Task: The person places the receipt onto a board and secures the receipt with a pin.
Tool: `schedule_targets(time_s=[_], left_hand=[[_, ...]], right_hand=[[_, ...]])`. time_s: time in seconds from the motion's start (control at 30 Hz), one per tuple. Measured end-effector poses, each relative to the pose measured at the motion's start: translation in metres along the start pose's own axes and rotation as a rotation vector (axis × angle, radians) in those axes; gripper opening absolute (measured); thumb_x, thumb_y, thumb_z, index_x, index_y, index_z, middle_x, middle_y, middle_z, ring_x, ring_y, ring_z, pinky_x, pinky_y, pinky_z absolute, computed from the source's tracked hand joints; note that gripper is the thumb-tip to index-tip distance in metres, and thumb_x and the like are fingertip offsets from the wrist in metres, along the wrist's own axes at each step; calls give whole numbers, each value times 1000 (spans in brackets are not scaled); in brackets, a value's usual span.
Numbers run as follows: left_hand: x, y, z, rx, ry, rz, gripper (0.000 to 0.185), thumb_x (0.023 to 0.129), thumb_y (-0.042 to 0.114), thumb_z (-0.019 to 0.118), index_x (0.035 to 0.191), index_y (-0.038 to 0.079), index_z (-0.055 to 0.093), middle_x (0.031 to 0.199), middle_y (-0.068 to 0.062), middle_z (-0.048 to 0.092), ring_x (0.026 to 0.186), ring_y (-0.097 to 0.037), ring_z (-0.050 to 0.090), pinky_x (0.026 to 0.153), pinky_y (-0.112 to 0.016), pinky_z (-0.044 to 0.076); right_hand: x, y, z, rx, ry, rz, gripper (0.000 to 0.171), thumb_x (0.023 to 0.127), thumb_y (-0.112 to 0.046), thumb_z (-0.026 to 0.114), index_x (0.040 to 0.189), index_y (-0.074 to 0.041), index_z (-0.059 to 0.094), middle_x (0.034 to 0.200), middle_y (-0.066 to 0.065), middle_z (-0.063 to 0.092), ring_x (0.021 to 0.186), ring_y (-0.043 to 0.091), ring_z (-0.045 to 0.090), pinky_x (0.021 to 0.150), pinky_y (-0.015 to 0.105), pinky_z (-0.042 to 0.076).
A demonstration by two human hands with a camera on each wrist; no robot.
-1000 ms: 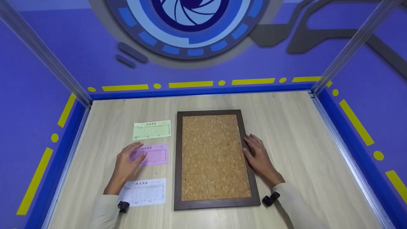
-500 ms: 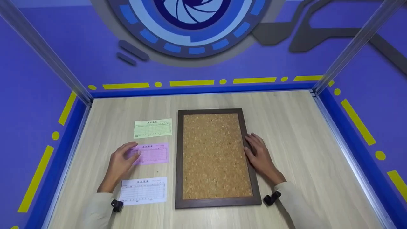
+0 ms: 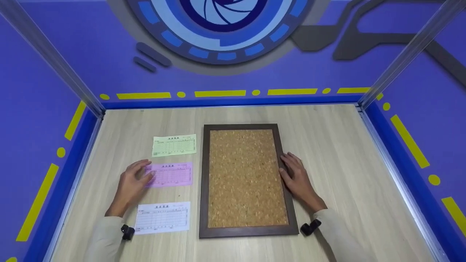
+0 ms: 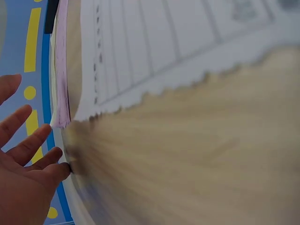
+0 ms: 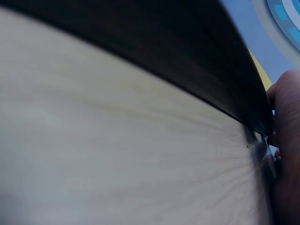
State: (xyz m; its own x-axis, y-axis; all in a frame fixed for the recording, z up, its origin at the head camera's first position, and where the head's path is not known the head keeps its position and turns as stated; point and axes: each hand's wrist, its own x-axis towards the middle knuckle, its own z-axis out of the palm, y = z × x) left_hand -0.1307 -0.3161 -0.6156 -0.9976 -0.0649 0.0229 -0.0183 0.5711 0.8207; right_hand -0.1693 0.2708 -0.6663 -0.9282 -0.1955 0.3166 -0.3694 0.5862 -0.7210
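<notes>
Left hand (image 3: pixel 133 182) is being rested flat on the worktop (image 3: pixel 327 153), fingers (image 3: pixel 140 168) straight and slightly spread, released, nothing gripped. The fingertips are being laid on the left end of the pink slip (image 3: pixel 170 174); whether the paper is being pressed or only touched cannot be told. In the left wrist view the same hand (image 4: pixel 21 178) is being shown with fingers (image 4: pixel 33 143) fanned out, beside the thin edge of the pink slip (image 4: pixel 61 79), with the white slip (image 4: pixel 154 42) lying flat just past it.

Right hand (image 3: pixel 296 178) is being held against the right side of the cork board (image 3: pixel 242 178), fingers (image 3: pixel 289 160) extended and relaxed, lying on the dark wooden frame rail; nothing is being clasped. In the right wrist view the dark frame edge (image 5: pixel 154 61) is being seen from low on the worktop, with the hand (image 5: pixel 286 140) at its far end; the view is blurred, so exact contact cannot be told there.

The cork board is lying flat mid-worktop, long side running away from the person. Three printed slips are being kept in a column just left of it: green slip (image 3: pixel 174 145) farthest, pink slip in the middle, white slip (image 3: pixel 162 217) nearest. All three are lying flat, apart from one another and apart from the board. A small black wrist-mounted unit (image 3: pixel 310 227) is being worn at each cuff.
</notes>
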Motion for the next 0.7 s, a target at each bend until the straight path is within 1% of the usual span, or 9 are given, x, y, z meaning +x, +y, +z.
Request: schedule_targets(time_s=[0.2, 0.3, 0.5, 0.7], left_hand=[[2, -10, -5, -43, 11, -38, 47, 104, 9, 75, 148, -4, 64, 162, -24, 52, 160, -45, 37, 132, -57, 25], [3, -15, -7, -51, 13, -44, 47, 103, 8, 76, 147, -4, 64, 162, -23, 52, 160, -44, 36, 133, -56, 25], [7, -22, -8, -34, 22, -25, 46, 102, 6, 77, 145, -6, 66, 162, -23, 53, 159, -42, 38, 132, -55, 25], [10, -26, -7, -31, 37, -6, 44, 101, 4, 77, 142, -6, 68, 162, -22, 53, 159, -43, 37, 132, -58, 24]], right_hand=[[0, 1, 1, -8, 11, -14, 47, 107, -7, 71, 151, 6, 61, 160, 25, 56, 156, 46, 42, 123, 66, 35], [0, 0, 1, -4, 3, -6, 47, 107, -8, 71, 152, 5, 61, 161, 25, 55, 157, 45, 41, 124, 65, 35], [1, -2, -1, -6, -20, 33, 47, 109, -9, 68, 153, 3, 60, 162, 23, 55, 160, 42, 38, 128, 61, 32], [1, -2, -1, -18, -19, 34, 47, 109, -9, 69, 153, 4, 60, 162, 24, 55, 159, 42, 39, 127, 62, 32]])
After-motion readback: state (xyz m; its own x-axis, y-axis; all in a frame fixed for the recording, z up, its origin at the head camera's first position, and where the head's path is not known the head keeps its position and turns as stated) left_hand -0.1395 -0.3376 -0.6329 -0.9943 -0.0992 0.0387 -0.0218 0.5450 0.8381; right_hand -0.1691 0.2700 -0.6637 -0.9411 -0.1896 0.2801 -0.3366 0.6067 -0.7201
